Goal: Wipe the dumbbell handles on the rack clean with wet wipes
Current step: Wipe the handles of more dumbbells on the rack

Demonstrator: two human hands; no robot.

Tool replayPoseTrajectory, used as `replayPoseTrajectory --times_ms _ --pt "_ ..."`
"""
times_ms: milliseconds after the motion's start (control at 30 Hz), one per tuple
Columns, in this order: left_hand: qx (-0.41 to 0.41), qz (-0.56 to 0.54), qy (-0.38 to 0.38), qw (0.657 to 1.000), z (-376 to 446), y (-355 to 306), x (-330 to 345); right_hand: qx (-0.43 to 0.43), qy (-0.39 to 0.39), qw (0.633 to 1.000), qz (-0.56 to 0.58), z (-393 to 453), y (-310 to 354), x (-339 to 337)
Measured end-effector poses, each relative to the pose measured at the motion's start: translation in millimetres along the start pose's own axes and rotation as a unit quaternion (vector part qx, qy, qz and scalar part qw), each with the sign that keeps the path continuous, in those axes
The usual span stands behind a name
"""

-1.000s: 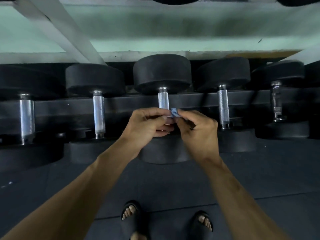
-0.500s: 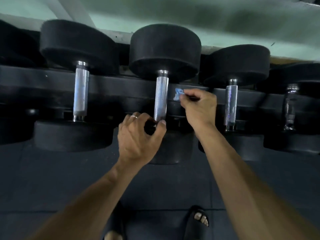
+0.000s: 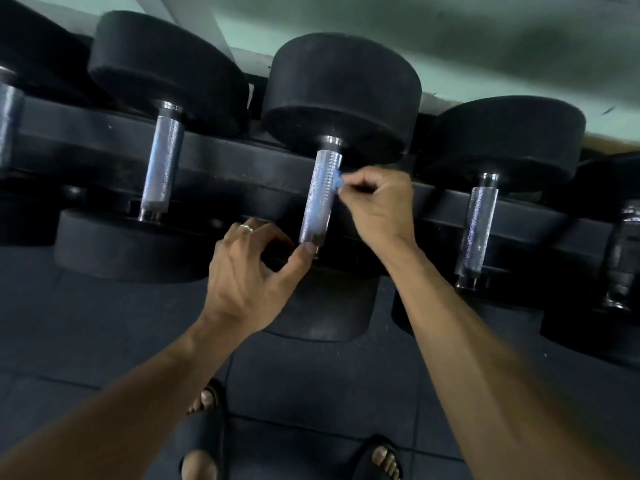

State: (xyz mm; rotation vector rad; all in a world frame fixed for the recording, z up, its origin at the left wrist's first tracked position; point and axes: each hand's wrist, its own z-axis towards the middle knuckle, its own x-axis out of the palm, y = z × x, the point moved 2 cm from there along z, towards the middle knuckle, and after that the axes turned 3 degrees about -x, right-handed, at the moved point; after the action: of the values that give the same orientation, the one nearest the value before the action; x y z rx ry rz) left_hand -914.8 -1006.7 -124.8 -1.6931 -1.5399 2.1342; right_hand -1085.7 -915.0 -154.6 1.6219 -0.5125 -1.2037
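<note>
Handle (image 3: 319,197) of centre dumbbell, lying across rack (image 3: 242,168); wipe (image 3: 337,180) pressed against its upper right side. Wipe pinched tight in right hand (image 3: 379,206). Left hand (image 3: 247,271) fingers spread, holding nothing, thumb tip at handle's lower end; ring (image 3: 246,227) on one finger. Neighbouring handles (image 3: 162,169) left and right untouched. Floor (image 3: 104,334) dark below.

No readable text, label, brand, number or sign is to be seen on anything here.
</note>
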Motion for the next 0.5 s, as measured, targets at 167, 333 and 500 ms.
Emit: replayPoseTrajectory --times_ms 167,333,500 --pt "-0.004 0.001 -0.006 1.0 -1.1 -1.4 -0.1 -0.052 -0.026 0.998 -0.017 3.8 10.8 -1.9" --pt "0.003 -0.002 -0.007 1.0 -0.6 -1.0 -0.6 -0.051 -0.075 0.996 -0.018 1.6 17.8 7.1" --pt "0.008 -0.002 -0.015 1.0 -1.4 -1.0 -0.9 -0.072 0.022 0.997 -0.035 -11.8 11.4 -6.1"
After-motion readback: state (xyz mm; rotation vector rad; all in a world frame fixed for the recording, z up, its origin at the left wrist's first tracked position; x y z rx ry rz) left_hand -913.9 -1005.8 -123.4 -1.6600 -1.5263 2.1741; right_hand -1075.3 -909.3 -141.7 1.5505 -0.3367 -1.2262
